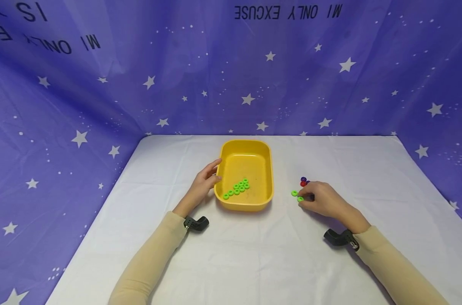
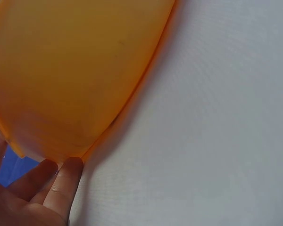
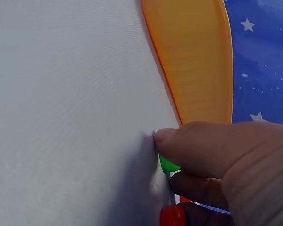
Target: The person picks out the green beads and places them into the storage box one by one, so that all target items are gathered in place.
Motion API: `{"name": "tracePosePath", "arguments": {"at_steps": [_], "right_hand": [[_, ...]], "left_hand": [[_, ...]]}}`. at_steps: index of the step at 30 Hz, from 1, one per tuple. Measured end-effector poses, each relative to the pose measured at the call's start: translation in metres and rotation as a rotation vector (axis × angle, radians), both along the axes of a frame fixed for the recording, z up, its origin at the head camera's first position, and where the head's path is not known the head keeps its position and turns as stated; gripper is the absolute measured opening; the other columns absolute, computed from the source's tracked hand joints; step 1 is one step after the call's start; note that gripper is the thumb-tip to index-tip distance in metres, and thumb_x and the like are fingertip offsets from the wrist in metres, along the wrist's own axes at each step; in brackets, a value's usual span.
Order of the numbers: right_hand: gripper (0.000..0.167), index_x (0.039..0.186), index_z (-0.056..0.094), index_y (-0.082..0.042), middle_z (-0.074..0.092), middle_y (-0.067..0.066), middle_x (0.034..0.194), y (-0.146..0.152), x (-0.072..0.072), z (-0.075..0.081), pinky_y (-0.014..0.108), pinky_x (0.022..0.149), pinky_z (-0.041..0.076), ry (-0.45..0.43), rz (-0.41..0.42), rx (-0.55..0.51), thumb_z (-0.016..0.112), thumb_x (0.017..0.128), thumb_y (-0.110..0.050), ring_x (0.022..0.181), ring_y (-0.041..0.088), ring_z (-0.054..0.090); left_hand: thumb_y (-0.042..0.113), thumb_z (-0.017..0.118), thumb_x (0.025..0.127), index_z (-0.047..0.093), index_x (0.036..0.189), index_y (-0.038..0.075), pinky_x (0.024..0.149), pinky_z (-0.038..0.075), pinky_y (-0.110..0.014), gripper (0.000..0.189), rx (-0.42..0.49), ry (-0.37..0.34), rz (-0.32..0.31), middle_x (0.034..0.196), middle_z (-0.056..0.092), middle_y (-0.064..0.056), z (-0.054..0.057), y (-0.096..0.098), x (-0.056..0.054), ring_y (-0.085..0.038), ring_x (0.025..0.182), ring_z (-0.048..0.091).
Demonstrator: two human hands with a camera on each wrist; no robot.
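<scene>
A yellow plastic tub (image 1: 254,205) stands on the table with several small bright green rings (image 1: 236,192) lying in its near part. My left hand (image 1: 201,186) grips the tub's left side, with the thumb at the rim and fingertips (image 2: 70,172) against the outer wall. To the right of the tub, my right hand (image 1: 324,199) pinches a green ring (image 1: 300,199) between thumb and finger at the tabletop. Another green ring (image 1: 294,193) lies just left of the fingertips. Behind them are a red ring (image 1: 303,184) and purple rings (image 1: 303,179), partly hidden by the hand.
A white cloth (image 1: 261,258) covers the table. Blue-purple fabric (image 1: 215,84) with white stars hangs behind and at the sides. Each wrist wears a black camera mount, one on the left (image 1: 196,223) and one on the right (image 1: 339,238).
</scene>
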State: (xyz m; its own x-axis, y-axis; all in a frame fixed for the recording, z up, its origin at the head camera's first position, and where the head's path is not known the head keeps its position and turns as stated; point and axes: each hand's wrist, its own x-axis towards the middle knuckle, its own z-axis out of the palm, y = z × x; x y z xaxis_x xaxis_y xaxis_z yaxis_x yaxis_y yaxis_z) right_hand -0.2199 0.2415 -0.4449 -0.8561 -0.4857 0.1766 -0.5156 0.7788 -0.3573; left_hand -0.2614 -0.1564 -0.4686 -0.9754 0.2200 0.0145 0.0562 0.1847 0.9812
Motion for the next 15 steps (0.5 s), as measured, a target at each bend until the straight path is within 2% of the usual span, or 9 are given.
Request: {"name": "tracePosePath", "arguments": {"at_steps": [6, 13, 15], "right_hand": [[0.018, 0.091, 0.079, -0.006, 0.073, -0.001, 0.085, 0.002, 0.0, 0.0, 0.034, 0.072, 0.05, 0.017, 0.016, 0.009, 0.084, 0.075, -0.01, 0.076, 0.009, 0.055], [0.017, 0.092, 0.078, -0.006, 0.074, 0.0, 0.087, 0.002, -0.001, -0.002, 0.036, 0.074, 0.051, 0.017, 0.013, 0.013, 0.083, 0.076, -0.009, 0.078, 0.011, 0.057], [0.017, 0.093, 0.078, -0.006, 0.073, 0.001, 0.087, 0.002, -0.001, -0.002, 0.037, 0.075, 0.051, 0.011, 0.009, 0.015, 0.083, 0.076, -0.009, 0.078, 0.011, 0.057]], "left_hand": [[0.009, 0.054, 0.096, 0.037, 0.159, 0.02, 0.093, 0.052, -0.033, 0.067, 0.013, -0.022, -0.007, 0.159, 0.044, -0.02, 0.004, 0.001, 0.001, -0.037, 0.141, 0.049], [0.008, 0.054, 0.094, 0.038, 0.158, 0.012, 0.097, 0.053, -0.035, 0.066, 0.001, -0.016, -0.021, 0.157, 0.044, -0.025, 0.032, 0.004, 0.018, -0.04, 0.139, 0.05], [0.008, 0.054, 0.094, 0.038, 0.158, 0.012, 0.095, 0.053, -0.034, 0.066, -0.001, -0.017, -0.019, 0.157, 0.044, -0.025, 0.032, 0.004, 0.018, -0.04, 0.139, 0.05]]}}
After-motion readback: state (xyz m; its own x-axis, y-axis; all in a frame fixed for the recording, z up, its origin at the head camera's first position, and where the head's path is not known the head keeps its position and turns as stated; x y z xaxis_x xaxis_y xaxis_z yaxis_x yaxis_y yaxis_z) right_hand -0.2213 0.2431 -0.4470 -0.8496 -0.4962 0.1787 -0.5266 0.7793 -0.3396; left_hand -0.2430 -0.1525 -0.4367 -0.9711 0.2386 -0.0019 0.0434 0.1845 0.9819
